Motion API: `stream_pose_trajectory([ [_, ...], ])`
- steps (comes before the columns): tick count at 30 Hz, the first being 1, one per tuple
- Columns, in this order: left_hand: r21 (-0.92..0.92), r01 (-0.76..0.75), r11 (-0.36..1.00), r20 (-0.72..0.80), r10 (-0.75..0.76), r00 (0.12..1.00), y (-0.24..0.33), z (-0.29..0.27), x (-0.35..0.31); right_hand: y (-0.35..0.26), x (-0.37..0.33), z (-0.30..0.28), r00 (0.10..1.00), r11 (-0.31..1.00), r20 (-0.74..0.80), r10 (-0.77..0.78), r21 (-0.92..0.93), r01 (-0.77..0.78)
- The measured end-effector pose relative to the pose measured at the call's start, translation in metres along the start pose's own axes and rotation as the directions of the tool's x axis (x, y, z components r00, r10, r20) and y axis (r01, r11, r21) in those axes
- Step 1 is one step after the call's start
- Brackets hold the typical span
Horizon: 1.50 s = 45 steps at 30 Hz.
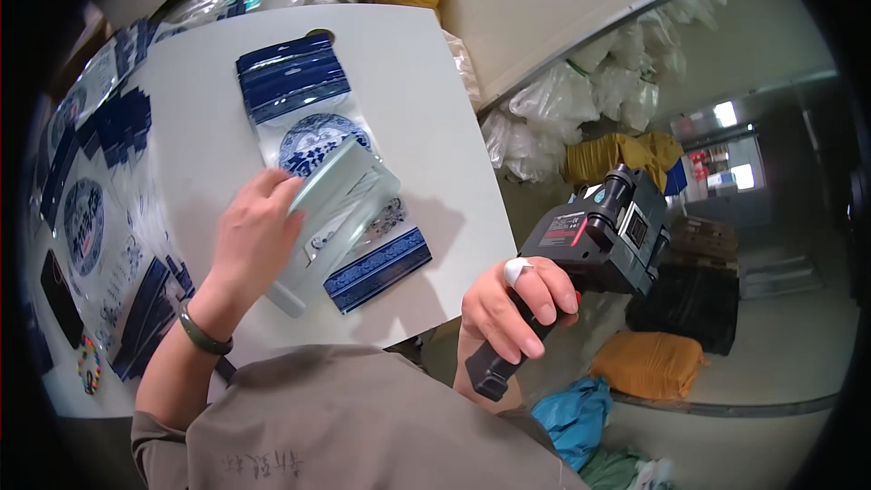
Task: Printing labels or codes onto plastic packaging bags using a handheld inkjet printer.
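Note:
My left hand (252, 231) is closed on the edge of a pale translucent plastic frame (370, 177), tilted above the table and slightly blurred. Beneath it lies a blue-and-white printed plastic pouch (290, 95), flat, its middle partly covered by the frame. Out past the table's right edge, my right hand (519, 308) wraps round the grip of a black handheld printer (594, 231). A white wrap circles one finger of that hand.
The white table (426, 100) carries a heap of similar pouches (86, 218) on the left, a dark phone (61, 299) and a beaded string (88, 365). Clear plastic bags (553, 109), an orange bundle (649, 365) and a blue bag (576, 417) lie to the right.

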State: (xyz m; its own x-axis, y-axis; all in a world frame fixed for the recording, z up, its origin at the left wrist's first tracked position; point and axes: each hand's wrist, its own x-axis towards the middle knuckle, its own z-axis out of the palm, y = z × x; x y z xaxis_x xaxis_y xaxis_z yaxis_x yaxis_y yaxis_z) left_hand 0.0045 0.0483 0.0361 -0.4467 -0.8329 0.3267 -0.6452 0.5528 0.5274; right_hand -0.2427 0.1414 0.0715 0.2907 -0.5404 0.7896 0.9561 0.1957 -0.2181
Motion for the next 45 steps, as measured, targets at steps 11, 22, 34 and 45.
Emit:
stream_pose_trajectory([
  [11, -0.936, 0.141, 0.324, 0.226, 0.245, 0.943, 0.111, 0.003, 0.028, 0.045, 0.002, 0.009, 0.91, 0.867, -0.326, -0.256, 0.338, 0.366],
  [22, -0.941, -0.045, 0.335, -0.011, 0.102, 0.995, 0.107, 0.011, 0.017, 0.037, 0.001, 0.015, 0.908, 0.91, -0.369, -0.196, 0.278, 0.309],
  [34, -0.879, -0.256, 0.403, -0.224, 0.126, 0.966, 0.112, 0.009, -0.002, 0.052, 0.002, 0.021, 0.831, 0.88, -0.483, -0.277, 0.22, 0.421],
  [45, -0.876, -0.192, 0.442, -0.199, 0.03, 0.979, 0.112, 0.006, -0.009, 0.051, 0.004, 0.019, 0.862, 0.904, -0.443, -0.247, 0.214, 0.369],
])
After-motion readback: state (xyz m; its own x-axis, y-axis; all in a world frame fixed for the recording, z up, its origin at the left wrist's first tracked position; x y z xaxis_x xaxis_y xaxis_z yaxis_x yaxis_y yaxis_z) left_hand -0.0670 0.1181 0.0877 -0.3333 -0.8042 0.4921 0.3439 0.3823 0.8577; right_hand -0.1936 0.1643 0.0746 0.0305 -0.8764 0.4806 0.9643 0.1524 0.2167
